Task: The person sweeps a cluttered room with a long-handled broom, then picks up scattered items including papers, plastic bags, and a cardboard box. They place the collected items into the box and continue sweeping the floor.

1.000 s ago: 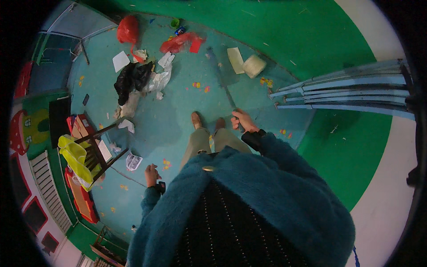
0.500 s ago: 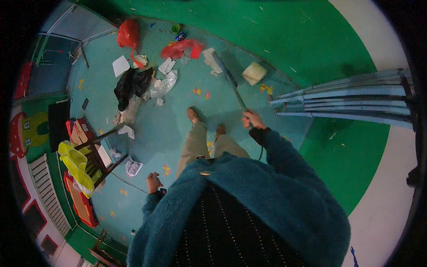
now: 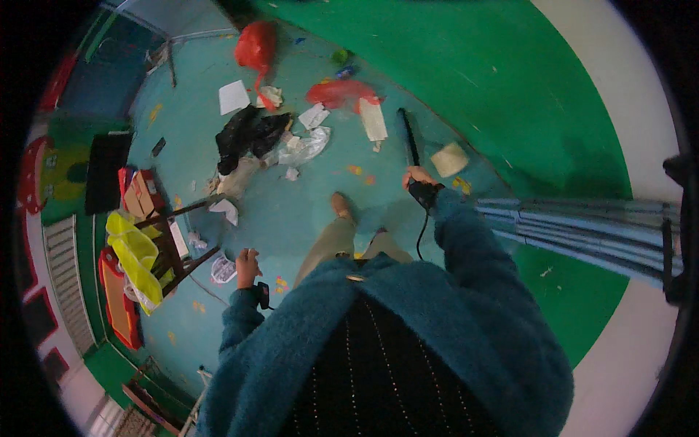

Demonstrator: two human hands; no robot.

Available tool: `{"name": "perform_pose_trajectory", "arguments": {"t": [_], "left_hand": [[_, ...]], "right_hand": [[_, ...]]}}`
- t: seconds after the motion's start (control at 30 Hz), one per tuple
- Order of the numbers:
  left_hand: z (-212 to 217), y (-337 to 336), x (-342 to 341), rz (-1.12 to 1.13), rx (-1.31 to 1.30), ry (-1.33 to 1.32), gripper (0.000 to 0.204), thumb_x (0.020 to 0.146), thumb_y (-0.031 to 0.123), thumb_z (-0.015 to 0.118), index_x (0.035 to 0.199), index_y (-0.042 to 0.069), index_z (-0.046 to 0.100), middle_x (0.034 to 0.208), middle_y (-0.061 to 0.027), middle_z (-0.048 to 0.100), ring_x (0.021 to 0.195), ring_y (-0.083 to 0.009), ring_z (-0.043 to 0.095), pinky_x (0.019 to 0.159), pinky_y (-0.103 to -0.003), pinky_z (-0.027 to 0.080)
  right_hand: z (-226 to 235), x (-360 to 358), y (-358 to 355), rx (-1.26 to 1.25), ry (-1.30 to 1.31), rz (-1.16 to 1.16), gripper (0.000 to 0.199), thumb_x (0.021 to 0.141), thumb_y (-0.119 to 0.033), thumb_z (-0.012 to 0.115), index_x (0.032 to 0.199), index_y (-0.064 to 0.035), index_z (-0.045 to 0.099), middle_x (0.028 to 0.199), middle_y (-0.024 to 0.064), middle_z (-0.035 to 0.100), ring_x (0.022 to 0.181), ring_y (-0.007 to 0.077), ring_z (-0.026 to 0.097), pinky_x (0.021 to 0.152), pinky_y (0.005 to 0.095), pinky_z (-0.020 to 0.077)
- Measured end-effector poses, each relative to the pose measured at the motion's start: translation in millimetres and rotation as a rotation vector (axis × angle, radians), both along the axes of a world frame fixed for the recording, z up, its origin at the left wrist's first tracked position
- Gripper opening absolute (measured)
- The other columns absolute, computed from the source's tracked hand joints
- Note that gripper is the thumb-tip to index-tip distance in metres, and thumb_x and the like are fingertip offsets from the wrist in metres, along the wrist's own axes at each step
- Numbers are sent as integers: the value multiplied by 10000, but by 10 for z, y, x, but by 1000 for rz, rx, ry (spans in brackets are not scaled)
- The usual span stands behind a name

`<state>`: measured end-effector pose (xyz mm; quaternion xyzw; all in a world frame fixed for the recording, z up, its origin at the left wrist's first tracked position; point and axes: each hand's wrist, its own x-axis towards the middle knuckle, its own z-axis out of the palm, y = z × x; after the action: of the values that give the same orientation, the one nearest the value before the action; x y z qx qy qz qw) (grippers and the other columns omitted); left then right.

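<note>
My right hand (image 3: 420, 177) is closed round the near end of a long dark stick-like tool (image 3: 409, 135), which slants away over the floor. Whether its far tip touches the floor I cannot tell. Beyond the hand, to the right, lies a pale yellowish block (image 3: 449, 159). A cream paper strip (image 3: 373, 119) is left of the tool's far part. My left hand (image 3: 247, 268) hangs on the left with its fingers loosely bent and apart, holding nothing that I can see. Below it in view is a crumpled white bag with dark print (image 3: 223, 270).
Litter covers the far floor: a black plastic bag (image 3: 251, 135), red bags (image 3: 256, 49), a clear bag (image 3: 312, 147) and white papers (image 3: 234, 97). At left a dark wooden chair (image 3: 172, 251) bears a yellow vest (image 3: 132, 251). Blue metal bars (image 3: 575, 227) stand at right.
My right hand has moved outward and the tool has swung more upright in view. My left hand has risen. The view has shifted, and the cream strip lies apart from the tool.
</note>
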<state>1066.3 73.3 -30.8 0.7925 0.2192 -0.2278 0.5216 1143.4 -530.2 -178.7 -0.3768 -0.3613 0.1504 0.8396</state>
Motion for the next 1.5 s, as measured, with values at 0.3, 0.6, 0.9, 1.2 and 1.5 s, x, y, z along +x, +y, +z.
{"name": "perform_pose_trajectory", "arguments": {"t": [0.3, 0.6, 0.9, 1.2, 1.5], "left_hand": [[-48, 462, -410, 248, 8, 189, 272, 888, 237, 518, 831, -23, 573, 511, -61, 441, 349, -186, 477, 330, -326, 426], [-253, 357, -371, 314, 58, 199, 265, 893, 220, 500, 828, -22, 585, 522, -77, 474, 341, -202, 491, 329, -332, 413], [-188, -566, 104, 455, 94, 155, 309, 916, 267, 512, 826, -23, 572, 484, -59, 457, 337, -159, 460, 336, -324, 417], [136, -1635, 93, 692, -23, 116, 251, 894, 228, 512, 868, -17, 561, 533, -47, 448, 379, -145, 458, 355, -318, 436], [337, -2516, -281, 1019, 50, 205, 250, 898, 232, 513, 849, -5, 573, 525, -41, 444, 379, -141, 455, 343, -308, 419]], "right_hand": [[752, 1169, 1432, 54, 1834, 6, 185, 916, -182, 515, 1004, -34, 446, 667, 6, 463, 535, 115, 436, 501, 267, 399], [1764, 1266, 1134, -436, 1340, -121, 85, 934, -160, 480, 958, -79, 477, 627, -1, 421, 481, 88, 389, 449, 260, 338], [1551, 1437, 86, -216, 1718, -398, 79, 921, -153, 506, 937, -81, 478, 636, 25, 428, 510, 141, 407, 478, 315, 361], [958, 2904, -245, -260, 1994, 35, 159, 862, -80, 533, 777, -59, 400, 679, 47, 464, 618, 162, 486, 586, 333, 407], [1224, 3887, 495, -186, 1961, 391, 205, 924, -148, 530, 784, -49, 418, 640, 21, 436, 534, 133, 411, 523, 268, 395]]}}
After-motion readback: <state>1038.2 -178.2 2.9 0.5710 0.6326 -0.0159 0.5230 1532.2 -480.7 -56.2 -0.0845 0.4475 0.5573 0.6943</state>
